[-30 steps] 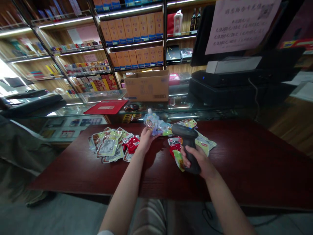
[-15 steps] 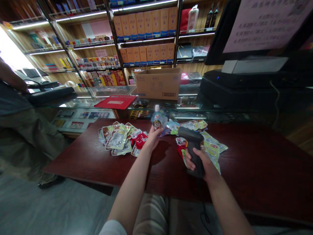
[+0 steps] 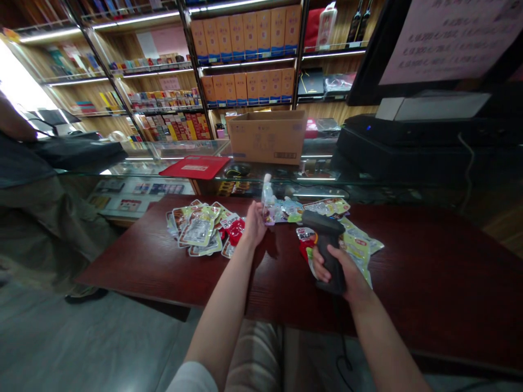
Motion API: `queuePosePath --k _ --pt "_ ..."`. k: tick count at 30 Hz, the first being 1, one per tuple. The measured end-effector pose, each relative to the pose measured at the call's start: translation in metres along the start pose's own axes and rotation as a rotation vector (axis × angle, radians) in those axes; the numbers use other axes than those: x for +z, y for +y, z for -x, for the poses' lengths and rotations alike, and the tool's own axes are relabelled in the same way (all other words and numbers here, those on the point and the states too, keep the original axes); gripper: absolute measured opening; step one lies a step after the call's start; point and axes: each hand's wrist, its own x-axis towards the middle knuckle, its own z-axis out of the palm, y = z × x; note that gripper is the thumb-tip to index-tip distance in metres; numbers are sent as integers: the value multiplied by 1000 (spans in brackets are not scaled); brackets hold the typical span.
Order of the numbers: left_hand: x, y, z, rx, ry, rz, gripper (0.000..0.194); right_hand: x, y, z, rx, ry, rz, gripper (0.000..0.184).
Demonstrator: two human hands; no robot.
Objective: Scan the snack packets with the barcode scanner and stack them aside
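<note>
My left hand is closed on a spouted drink pouch, which is turned edge-on with its white cap up. My right hand wraps around the handle of a black barcode scanner, its head towards the pouch. Behind the scanner lie green-and-white snack packets and a red packet. More pale blue pouches rest between the two hands. Left of my left hand, a pile of flat snack packets spreads over the dark red table, with a red packet at its right side.
A glass counter behind the table carries a cardboard box, a red folder and a dark monitor at right. The scanner's cable hangs off the front edge. Another person stands at left.
My left hand has rotated the pouch, so its printed front no longer faces me and it appears edge-on. The scanner stays in my right hand, nearly still; the view shifts slightly.
</note>
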Motion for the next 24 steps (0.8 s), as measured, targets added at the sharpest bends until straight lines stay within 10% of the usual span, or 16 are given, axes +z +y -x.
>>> queuePosePath --k 15,24 --pt "-10 -18 -7 418 -26 -558 51 1 12 -3 -70 89 108 34" --pt "-6 -38 -3 428 -44 -792 41 2 17 -4 -124 121 133 36"
